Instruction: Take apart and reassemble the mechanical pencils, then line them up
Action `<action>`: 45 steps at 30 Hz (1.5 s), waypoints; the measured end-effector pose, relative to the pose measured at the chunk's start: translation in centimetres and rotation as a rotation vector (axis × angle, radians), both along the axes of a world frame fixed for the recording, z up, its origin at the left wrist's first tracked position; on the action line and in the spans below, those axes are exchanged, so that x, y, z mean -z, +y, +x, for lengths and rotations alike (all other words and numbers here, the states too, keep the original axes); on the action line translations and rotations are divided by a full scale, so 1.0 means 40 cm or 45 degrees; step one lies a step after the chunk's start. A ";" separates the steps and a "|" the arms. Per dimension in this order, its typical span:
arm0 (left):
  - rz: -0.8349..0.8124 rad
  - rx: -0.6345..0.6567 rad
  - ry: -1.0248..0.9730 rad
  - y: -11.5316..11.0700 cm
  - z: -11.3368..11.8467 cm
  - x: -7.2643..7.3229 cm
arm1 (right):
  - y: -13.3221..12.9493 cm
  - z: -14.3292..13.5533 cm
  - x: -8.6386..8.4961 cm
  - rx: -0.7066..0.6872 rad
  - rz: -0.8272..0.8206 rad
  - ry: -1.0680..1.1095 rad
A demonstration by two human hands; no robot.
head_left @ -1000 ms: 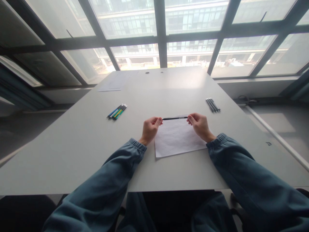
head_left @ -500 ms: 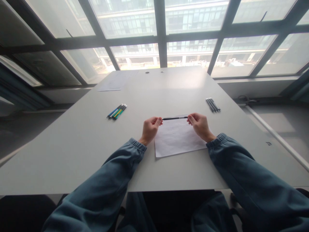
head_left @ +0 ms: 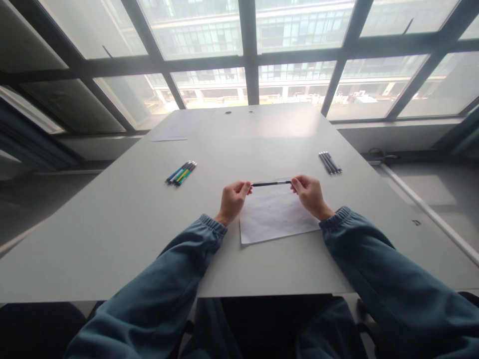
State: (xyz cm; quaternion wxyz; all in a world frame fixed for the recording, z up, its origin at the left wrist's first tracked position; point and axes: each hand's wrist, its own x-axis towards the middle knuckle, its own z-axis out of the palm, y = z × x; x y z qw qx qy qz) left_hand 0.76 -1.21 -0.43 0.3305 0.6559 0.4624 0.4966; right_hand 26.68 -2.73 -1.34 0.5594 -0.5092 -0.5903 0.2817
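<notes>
Fingers [head_left: 246, 188] of the left hand [head_left: 232, 202] pinched one end of a slim black pen [head_left: 270, 183] held crosswise over a white paper sheet [head_left: 279, 217], while the right hand [head_left: 310, 193] gripped the other between thumb and fingers; one slackened pinch could have let it slip and roll.

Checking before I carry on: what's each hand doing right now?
Left hand: closed, pinching one end of the pen.
Right hand: closed, pinching the pen's other end.
</notes>
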 end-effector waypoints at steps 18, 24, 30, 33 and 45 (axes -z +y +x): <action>-0.007 0.004 0.001 -0.005 0.003 -0.007 | 0.000 0.002 0.004 0.024 -0.011 -0.135; -0.006 0.003 -0.007 -0.005 0.004 -0.005 | 0.003 0.004 0.004 0.038 0.007 -0.169; 0.001 0.003 -0.002 -0.005 0.004 -0.003 | 0.003 0.004 0.006 0.039 0.011 -0.168; 0.002 0.001 -0.003 -0.005 0.004 -0.004 | 0.002 0.004 0.004 0.038 0.017 -0.173; 0.012 -0.009 0.038 -0.005 0.004 -0.004 | -0.003 0.000 -0.006 0.045 0.024 -0.184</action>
